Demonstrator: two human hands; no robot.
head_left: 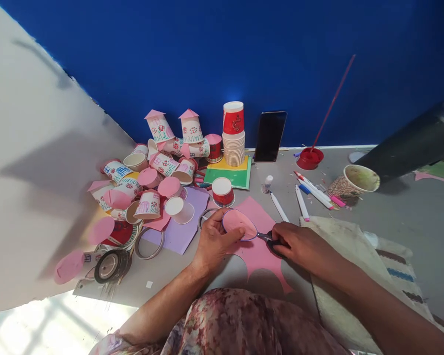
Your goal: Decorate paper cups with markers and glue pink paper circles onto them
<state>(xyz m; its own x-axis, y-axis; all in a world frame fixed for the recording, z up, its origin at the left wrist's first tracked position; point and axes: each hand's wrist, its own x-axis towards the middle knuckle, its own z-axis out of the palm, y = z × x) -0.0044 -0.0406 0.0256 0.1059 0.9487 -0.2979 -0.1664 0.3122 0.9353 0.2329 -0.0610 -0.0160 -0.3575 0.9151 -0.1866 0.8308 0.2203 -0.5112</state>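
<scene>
My left hand pinches a pink paper circle with a dark blue outline, thumb on top. My right hand is closed around the handles of a pair of scissors. The scissors' blades meet the circle's right edge; how far apart they are I cannot tell. Under both hands lies a larger sheet of pink paper with rounded cut-outs along its near edge. A red and white paper cup stands just beyond my left hand.
Decorated paper cups, several with pink paper tops, are heaped at left near tape rolls. A cup stack and a phone stand by the blue wall. Markers, a stained cup and a cloth lie right.
</scene>
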